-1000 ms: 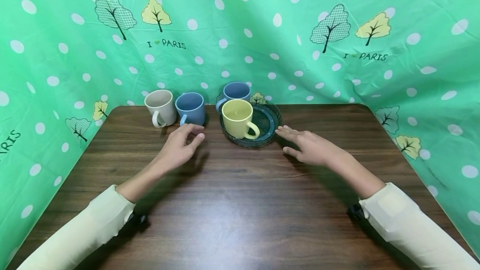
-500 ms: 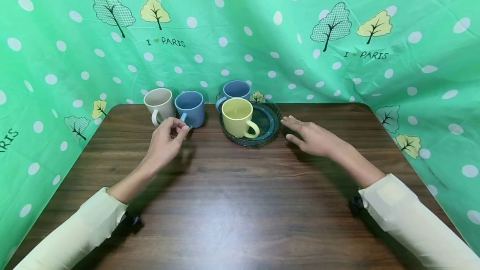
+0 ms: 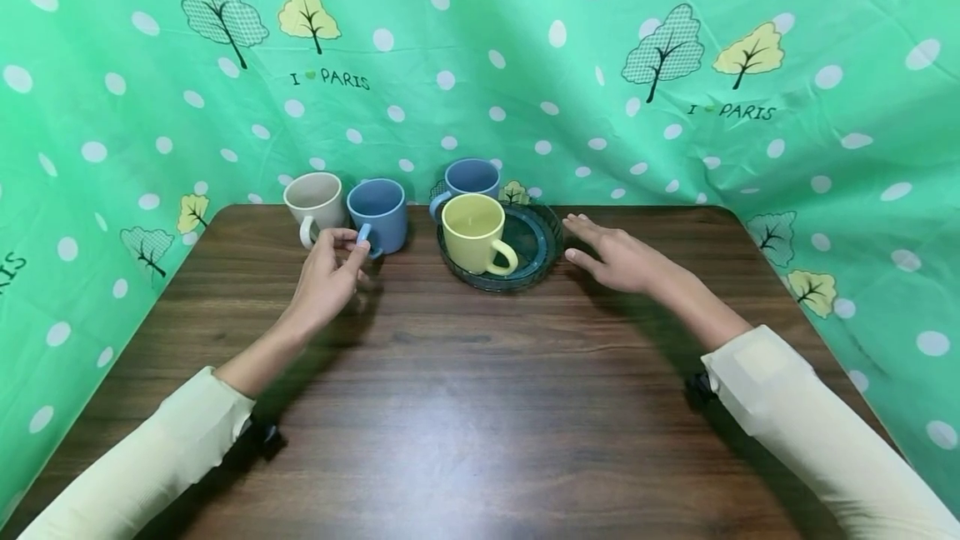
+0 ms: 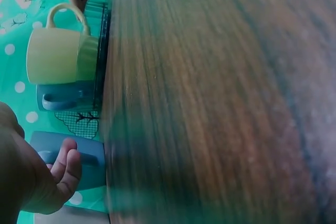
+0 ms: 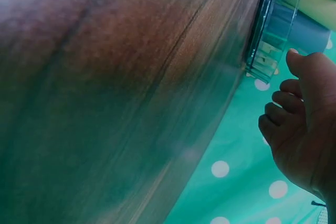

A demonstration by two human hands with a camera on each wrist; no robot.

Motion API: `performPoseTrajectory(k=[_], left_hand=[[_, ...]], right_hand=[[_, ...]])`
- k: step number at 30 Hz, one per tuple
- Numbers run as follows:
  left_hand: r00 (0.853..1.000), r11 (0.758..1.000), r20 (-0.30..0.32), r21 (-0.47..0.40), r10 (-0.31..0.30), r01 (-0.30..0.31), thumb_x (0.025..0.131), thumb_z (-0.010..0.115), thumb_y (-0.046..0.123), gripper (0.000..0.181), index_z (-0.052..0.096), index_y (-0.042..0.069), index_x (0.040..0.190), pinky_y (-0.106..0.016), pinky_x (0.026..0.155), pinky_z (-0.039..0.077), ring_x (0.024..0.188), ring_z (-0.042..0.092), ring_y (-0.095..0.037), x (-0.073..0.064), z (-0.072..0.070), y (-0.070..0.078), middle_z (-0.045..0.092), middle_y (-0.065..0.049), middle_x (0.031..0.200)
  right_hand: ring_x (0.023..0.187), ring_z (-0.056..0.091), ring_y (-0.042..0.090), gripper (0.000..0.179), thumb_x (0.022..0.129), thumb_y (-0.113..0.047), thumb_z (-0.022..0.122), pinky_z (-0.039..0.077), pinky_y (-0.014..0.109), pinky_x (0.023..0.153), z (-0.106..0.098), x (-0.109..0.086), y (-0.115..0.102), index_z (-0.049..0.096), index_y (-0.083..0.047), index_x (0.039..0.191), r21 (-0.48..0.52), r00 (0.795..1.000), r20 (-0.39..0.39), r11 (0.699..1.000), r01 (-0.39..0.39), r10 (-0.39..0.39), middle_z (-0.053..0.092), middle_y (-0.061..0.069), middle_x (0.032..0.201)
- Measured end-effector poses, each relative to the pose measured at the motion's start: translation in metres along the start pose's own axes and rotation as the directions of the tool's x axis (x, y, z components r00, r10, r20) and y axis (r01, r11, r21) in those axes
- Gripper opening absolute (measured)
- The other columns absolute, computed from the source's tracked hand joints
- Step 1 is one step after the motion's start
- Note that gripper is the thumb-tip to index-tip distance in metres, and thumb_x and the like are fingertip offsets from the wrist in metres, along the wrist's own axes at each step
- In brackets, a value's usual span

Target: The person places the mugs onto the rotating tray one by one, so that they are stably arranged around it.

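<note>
A left hand (image 3: 324,275), poised before the blue mug (image 3: 386,217) a second earlier, pinched its handle (image 3: 365,233), a hold that likely readied it for moving. The mug stood on the table (image 3: 465,407) beside a gray mug (image 3: 317,198), while the right hand (image 3: 621,260), loose and empty, hovered near a glass dish (image 3: 534,240) bearing a yellow mug (image 3: 471,240).

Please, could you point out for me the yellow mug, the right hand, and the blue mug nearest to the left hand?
Yellow mug (image 3: 470,248), head view: front of its body.
Right hand (image 3: 618,259), head view: back of the hand.
Blue mug (image 3: 389,227), head view: outer wall.
</note>
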State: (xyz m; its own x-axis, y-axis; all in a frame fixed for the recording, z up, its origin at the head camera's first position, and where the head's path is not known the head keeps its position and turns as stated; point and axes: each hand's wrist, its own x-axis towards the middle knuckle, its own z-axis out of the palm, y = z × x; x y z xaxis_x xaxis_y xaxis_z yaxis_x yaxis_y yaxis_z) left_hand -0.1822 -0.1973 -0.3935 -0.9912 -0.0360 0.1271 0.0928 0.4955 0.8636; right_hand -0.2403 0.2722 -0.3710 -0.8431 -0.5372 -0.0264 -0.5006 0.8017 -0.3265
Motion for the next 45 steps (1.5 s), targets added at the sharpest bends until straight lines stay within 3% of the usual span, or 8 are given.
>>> performPoseTrajectory(k=[5,8,13,18,34,45], left_hand=[[0.997,0.998,0.039,-0.020,-0.065,0.066,0.120,0.050,0.049,0.057,0.049,0.002,0.154,-0.027,0.069,0.063,0.082,0.077,-0.017,0.005,0.000,-0.002,0.070,-0.027,0.134],[0.992,0.989,0.075,-0.095,-0.102,0.109,0.121,0.048,0.046,0.057,0.048,-0.002,0.153,-0.028,0.068,0.063,0.078,0.076,-0.013,0.008,0.003,-0.002,0.069,-0.029,0.133],[0.980,0.941,0.132,-0.285,-0.152,0.185,0.124,0.043,0.039,0.050,0.049,-0.005,0.147,-0.024,0.068,0.062,0.077,0.072,-0.005,0.013,0.008,-0.002,0.057,-0.016,0.137],[0.972,0.901,0.163,-0.372,-0.170,0.221,0.124,0.041,0.038,0.046,0.055,-0.002,0.142,-0.023,0.070,0.062,0.079,0.073,-0.006,0.015,0.011,-0.001,0.057,-0.007,0.130],[0.955,0.762,0.256,-0.587,-0.146,0.274,0.126,0.032,0.037,0.042,0.060,0.006,0.132,-0.026,0.091,0.065,0.096,0.077,-0.010,0.025,0.018,-0.010,0.073,0.003,0.112],[0.960,0.723,0.262,-0.645,-0.095,0.247,0.123,0.039,0.036,0.040,0.065,0.005,0.124,-0.025,0.093,0.064,0.097,0.078,-0.011,0.025,0.015,-0.017,0.075,0.003,0.106]], right_hand=[[0.172,0.027,0.049,0.068,0.122,-0.036,0.052,0.029,0.069,0.138,0.002,0.008,0.003,0.032,0.002,0.176,0.010,1.000,-0.002,1.000,0.004,-0.004,0.029,0.028,0.183],[0.172,0.026,0.049,0.069,0.123,-0.037,0.050,0.028,0.069,0.138,0.003,0.013,0.005,0.031,0.001,0.176,0.015,1.000,0.003,1.000,0.000,0.000,0.028,0.028,0.184],[0.173,0.024,0.048,0.068,0.123,-0.038,0.047,0.026,0.067,0.139,0.005,0.019,0.007,0.029,0.001,0.177,0.025,1.000,0.009,1.000,-0.012,0.012,0.026,0.027,0.185],[0.174,0.021,0.048,0.067,0.124,-0.035,0.045,0.024,0.067,0.140,0.006,0.021,0.009,0.026,0.000,0.178,0.042,1.000,0.017,0.999,-0.020,0.020,0.024,0.026,0.186],[0.176,0.008,0.050,0.065,0.125,-0.028,0.042,0.015,0.070,0.141,0.006,0.029,0.014,0.019,-0.005,0.181,0.084,0.994,0.104,0.996,-0.022,0.013,0.012,0.021,0.190],[0.176,0.010,0.050,0.064,0.125,-0.029,0.040,0.017,0.070,0.141,0.009,0.025,0.011,0.019,-0.006,0.181,0.082,0.995,0.104,0.996,-0.019,0.010,0.014,0.020,0.190]])
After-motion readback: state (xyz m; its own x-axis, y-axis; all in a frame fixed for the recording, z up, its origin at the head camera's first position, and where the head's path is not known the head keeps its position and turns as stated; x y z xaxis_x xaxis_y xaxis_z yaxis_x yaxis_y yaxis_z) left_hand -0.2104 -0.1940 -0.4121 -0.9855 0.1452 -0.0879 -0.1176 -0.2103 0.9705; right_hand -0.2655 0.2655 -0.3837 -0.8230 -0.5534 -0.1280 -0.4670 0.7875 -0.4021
